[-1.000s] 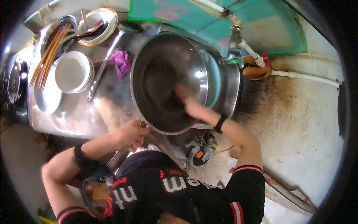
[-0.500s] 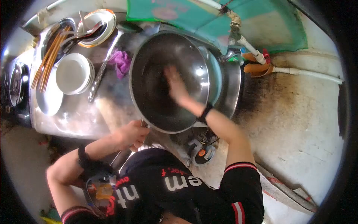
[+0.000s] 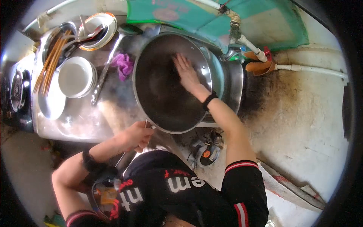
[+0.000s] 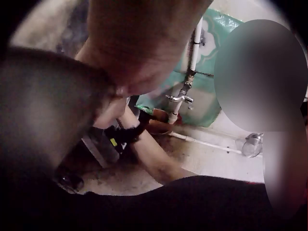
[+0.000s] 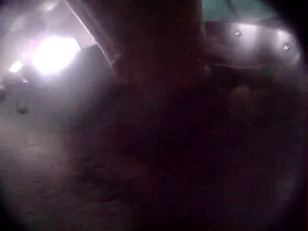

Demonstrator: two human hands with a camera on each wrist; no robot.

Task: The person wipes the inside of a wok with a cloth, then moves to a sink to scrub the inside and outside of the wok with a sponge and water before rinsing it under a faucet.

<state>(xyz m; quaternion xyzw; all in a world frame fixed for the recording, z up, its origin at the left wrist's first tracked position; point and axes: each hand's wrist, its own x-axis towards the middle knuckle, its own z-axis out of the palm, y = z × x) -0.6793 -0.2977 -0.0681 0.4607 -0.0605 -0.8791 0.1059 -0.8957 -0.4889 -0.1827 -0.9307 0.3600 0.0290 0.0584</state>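
Observation:
A large dark wok [image 3: 162, 102] is tilted with its inside facing up, over the sink side of the counter in the head view. My left hand [image 3: 136, 137] grips its handle just outside the near-left rim, fingers curled round it. Inside the wok my right hand [image 3: 188, 77] lies with fingers straight, over the upper right part of the inner wall. A black band [image 3: 210, 100] circles the right wrist. The left wrist view shows the right forearm [image 4: 154, 156] beyond the left hand; the right wrist view is mostly dark.
Behind the wok are a pale blue basin [image 3: 217, 73] and a metal sink [image 3: 236, 87] under a tap [image 3: 232, 55]. To the left lie a purple cloth [image 3: 123, 66], a long-handled spatula [image 3: 100, 83], stacked white bowls [image 3: 75, 77] and chopsticks [image 3: 51, 66].
My right hand has swept across the inside of the wok, first leftward, then up and right towards its far side. The left hand keeps its grip, and the wok has hardly moved.

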